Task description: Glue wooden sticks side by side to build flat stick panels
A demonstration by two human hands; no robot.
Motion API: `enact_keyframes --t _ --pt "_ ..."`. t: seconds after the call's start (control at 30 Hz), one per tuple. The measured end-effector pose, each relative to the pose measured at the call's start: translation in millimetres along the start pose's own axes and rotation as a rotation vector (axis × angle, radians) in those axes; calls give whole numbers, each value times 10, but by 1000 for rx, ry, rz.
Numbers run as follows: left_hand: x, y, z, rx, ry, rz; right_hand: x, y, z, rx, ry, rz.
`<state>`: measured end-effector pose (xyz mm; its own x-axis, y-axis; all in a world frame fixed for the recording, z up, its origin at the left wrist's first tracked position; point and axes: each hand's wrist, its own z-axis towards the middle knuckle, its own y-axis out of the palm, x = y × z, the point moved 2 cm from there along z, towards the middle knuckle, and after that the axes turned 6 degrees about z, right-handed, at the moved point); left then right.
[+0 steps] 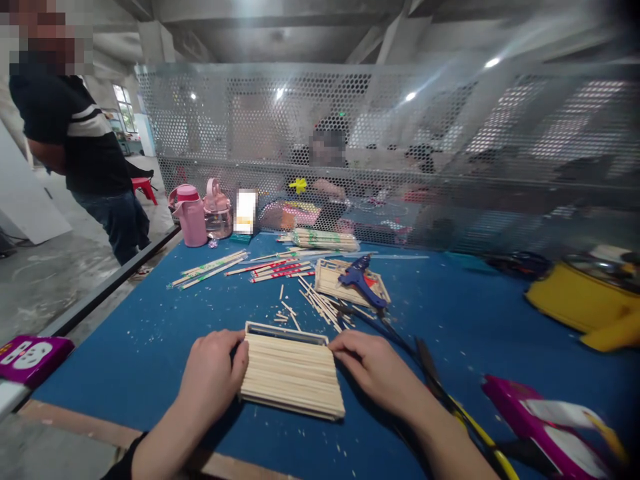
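A small box of pale wooden chopsticks (pixel 291 375) is in front of me, its top laid with sticks side by side and a narrow open gap along its far side. My left hand (pixel 216 367) grips its left edge between thumb and fingers. At the far right corner, my right hand (pixel 367 363) pinches the box with thumb and forefinger. Just beyond lie loose chopsticks (pixel 323 303) and short cut pieces. A blue glue gun (pixel 363 280) rests on a second chopstick frame (pixel 330 280), apart from both hands.
Wrapped chopsticks (pixel 280 269) and a bundled pack (pixel 325 239) lie farther back. Pink bottles (pixel 193 220) and a phone (pixel 245 212) stand by the mesh screen (pixel 240 133). Purple power strips (pixel 545 427) and cables are right; a yellow object (pixel 575 297) is beyond. A person (pixel 85 140) stands left.
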<state>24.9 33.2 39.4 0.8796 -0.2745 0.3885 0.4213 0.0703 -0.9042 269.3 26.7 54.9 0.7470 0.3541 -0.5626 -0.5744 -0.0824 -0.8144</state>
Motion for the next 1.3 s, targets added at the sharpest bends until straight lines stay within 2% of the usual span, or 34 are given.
enact_keyframes --t 0.13,0.23,0.33,0.47,0.6,0.73,0.93,1.1,1.3 --pt "-28 24 0 -10 0 25 -16 -1 -1 6 6 3" --pt "-34 -17 8 71 8 97 -16 0 2 2 -1 7" --pt "83 -86 49 136 144 116 -7 2 10 -4 -9 0" --pt "409 -66 115 -38 472 27 12 13 14 -8 -9 2" --pt "587 44 133 -129 576 18 18 18 4 1 6 11" --pt "571 119 118 -151 597 -14 1 15 0 11 11 12" --pt "554 131 110 -163 581 -37 3 15 -17 30 22 23" --pt "563 134 120 -156 571 -40 16 -17 -27 153 31 -14" --pt "557 138 147 -134 593 -30 53 2 7 82 -6 -20"
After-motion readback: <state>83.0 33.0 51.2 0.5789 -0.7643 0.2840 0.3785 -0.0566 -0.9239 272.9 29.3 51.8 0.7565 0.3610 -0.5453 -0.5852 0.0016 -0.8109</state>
